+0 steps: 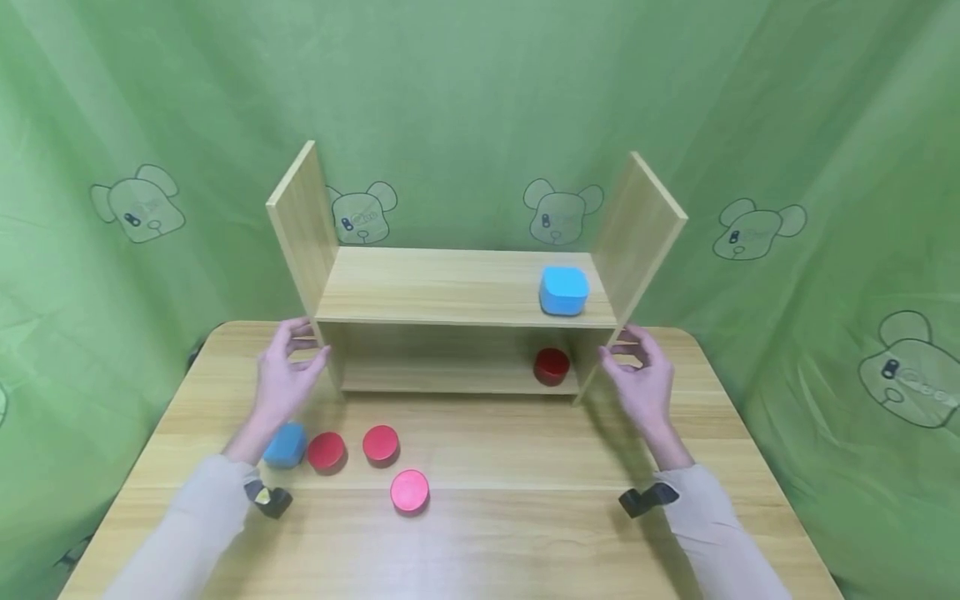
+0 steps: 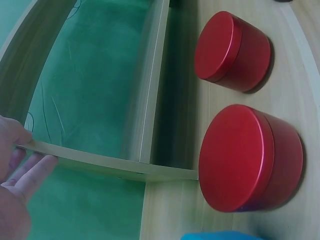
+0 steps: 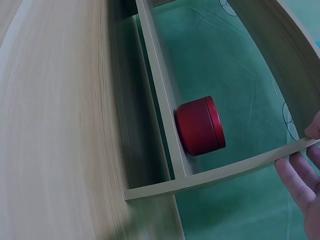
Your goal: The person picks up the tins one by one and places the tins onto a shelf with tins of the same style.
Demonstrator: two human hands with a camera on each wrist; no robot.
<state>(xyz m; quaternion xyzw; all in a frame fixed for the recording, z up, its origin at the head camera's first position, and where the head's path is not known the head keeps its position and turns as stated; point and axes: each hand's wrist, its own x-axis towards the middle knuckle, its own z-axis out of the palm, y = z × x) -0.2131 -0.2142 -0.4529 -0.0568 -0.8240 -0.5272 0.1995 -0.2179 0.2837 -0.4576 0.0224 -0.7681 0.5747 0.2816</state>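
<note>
A two-tier wooden shelf (image 1: 465, 287) with upright side panels stands at the back of the table. My left hand (image 1: 288, 371) grips the left side panel (image 2: 110, 162), thumb on the inner face and fingers on the outer. On the opposite side my right hand (image 1: 641, 379) pinches the right side panel (image 3: 225, 170) in the same way. A blue rounded-square box (image 1: 564, 291) sits at the right of the upper shelf board. Below it, a dark red round tin (image 3: 200, 126) rests on the lower board, near the right panel.
On the table in front, left of centre, stand two red round tins (image 1: 327, 452) (image 2: 237, 157) and a pink-topped round tin (image 1: 410, 492). Another blue box (image 1: 285, 445) lies by my left forearm, partly hidden. A green curtain (image 1: 465, 92) hangs behind the table (image 1: 525, 542).
</note>
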